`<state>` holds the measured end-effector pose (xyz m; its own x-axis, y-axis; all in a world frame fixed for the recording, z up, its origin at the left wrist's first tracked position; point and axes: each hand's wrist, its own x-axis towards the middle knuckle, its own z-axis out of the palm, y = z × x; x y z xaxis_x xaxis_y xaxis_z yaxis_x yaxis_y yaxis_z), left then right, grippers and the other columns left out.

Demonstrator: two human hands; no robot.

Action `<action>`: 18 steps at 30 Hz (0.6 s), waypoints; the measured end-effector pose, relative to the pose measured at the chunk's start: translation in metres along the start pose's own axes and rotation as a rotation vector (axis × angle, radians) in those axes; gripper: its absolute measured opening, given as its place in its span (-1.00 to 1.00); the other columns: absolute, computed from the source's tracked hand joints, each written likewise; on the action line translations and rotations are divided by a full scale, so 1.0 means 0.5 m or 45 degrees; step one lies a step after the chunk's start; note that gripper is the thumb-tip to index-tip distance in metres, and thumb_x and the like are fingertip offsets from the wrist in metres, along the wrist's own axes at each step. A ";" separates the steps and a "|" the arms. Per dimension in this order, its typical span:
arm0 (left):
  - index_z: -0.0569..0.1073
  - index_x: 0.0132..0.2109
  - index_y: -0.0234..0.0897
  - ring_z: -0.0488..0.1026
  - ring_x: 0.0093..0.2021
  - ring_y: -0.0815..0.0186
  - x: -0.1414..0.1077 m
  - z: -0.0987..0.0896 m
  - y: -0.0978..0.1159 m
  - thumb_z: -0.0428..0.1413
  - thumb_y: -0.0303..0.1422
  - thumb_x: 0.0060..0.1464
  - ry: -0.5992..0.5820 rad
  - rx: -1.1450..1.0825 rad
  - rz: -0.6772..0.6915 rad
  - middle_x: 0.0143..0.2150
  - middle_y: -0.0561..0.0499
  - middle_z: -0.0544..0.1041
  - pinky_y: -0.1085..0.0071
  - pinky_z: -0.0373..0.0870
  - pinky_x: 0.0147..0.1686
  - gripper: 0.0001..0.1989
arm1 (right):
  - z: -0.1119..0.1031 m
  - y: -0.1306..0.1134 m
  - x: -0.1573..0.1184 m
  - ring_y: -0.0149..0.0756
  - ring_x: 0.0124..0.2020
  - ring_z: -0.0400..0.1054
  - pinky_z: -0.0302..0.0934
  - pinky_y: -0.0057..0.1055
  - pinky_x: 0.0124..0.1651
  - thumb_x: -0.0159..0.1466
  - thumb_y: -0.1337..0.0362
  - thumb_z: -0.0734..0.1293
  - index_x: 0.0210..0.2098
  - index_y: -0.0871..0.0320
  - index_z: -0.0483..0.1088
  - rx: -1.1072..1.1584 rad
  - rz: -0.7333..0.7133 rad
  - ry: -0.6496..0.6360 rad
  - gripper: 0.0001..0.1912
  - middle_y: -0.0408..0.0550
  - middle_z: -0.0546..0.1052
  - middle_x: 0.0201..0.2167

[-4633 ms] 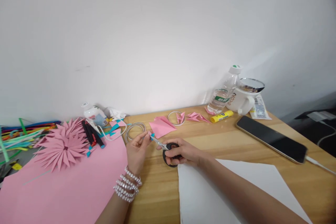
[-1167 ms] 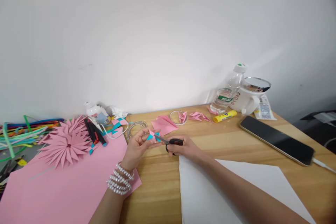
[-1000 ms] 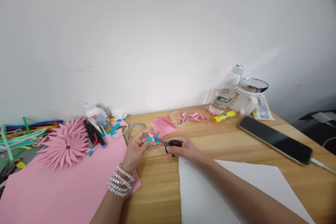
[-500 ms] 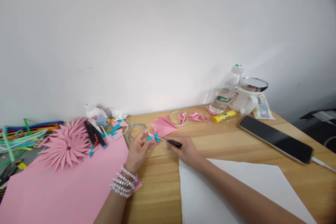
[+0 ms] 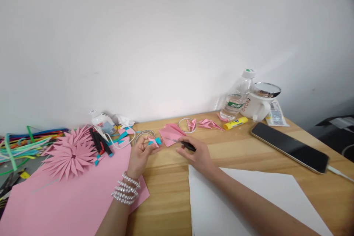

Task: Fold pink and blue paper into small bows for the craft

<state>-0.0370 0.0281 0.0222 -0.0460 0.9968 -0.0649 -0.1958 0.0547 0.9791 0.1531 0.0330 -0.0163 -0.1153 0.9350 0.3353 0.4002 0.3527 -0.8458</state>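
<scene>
My left hand [image 5: 141,156], with strands of pearly beads round its wrist, pinches a small folded pink-and-blue paper piece [image 5: 155,142]. In my right hand [image 5: 197,152] is a slim black-handled tool [image 5: 188,145]. Its thin metal tip points left toward the folded piece, with a gap between them; its exact kind is not clear. Just behind the tip lies a folded pink sheet [image 5: 170,132]. A silvery ring coil [image 5: 145,132] rests behind my left fingers.
Pink paper rosettes [image 5: 72,156], markers [image 5: 96,141] and a white bottle [image 5: 103,121] stand left on pink paper [image 5: 69,206]. White paper [image 5: 265,191] lies under my right forearm. To the right are a yellow glue stick [image 5: 235,123], water bottle [image 5: 235,101], mug [image 5: 256,108] and phone [image 5: 290,147].
The tool's tip was touching the folded paper and is now apart from it. My left hand has moved slightly left with the paper piece.
</scene>
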 end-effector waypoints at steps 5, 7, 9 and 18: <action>0.38 -0.31 -0.26 0.50 -0.26 0.14 -0.003 -0.005 0.004 0.20 -0.36 -0.18 -0.098 -0.107 -0.042 -0.38 -0.05 0.56 0.24 0.42 -0.27 -0.77 | -0.007 0.012 0.006 -0.22 -0.27 0.27 0.13 -0.34 -0.25 0.19 0.11 0.17 -0.27 0.15 0.31 -0.437 0.129 0.280 -0.74 0.00 0.42 -0.34; 0.39 -0.30 -0.26 0.51 -0.28 0.14 -0.005 -0.006 0.002 0.21 -0.35 -0.19 -0.119 -0.143 -0.074 -0.39 -0.07 0.57 0.23 0.42 -0.27 -0.76 | -0.009 0.017 0.007 -0.19 -0.27 0.25 0.09 -0.31 -0.26 0.19 0.10 0.17 -0.29 0.13 0.33 -0.637 0.159 0.222 -0.75 0.00 0.41 -0.35; 0.40 -0.31 -0.27 0.51 -0.28 0.12 -0.006 -0.007 0.001 0.23 -0.35 -0.22 -0.119 -0.160 -0.086 -0.41 -0.07 0.56 0.22 0.42 -0.27 -0.75 | -0.008 0.021 0.006 -0.18 -0.28 0.24 0.04 -0.30 -0.26 0.19 0.07 0.18 -0.33 0.10 0.35 -0.780 0.178 0.156 -0.74 -0.01 0.40 -0.37; 0.41 -0.30 -0.25 0.50 -0.27 0.12 -0.007 -0.001 -0.011 0.21 -0.38 -0.22 -0.156 -0.045 -0.095 -0.43 -0.06 0.56 0.21 0.43 -0.29 -0.76 | -0.008 0.014 0.007 -0.23 -0.24 0.25 -0.05 -0.32 -0.17 0.23 0.30 0.15 -0.27 0.17 0.32 -0.929 0.070 0.104 -0.85 -0.03 0.45 -0.39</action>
<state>-0.0364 0.0244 0.0172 0.0892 0.9898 -0.1112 -0.2286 0.1290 0.9649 0.1593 0.0387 -0.0194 -0.0206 0.9349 0.3542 0.9101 0.1643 -0.3805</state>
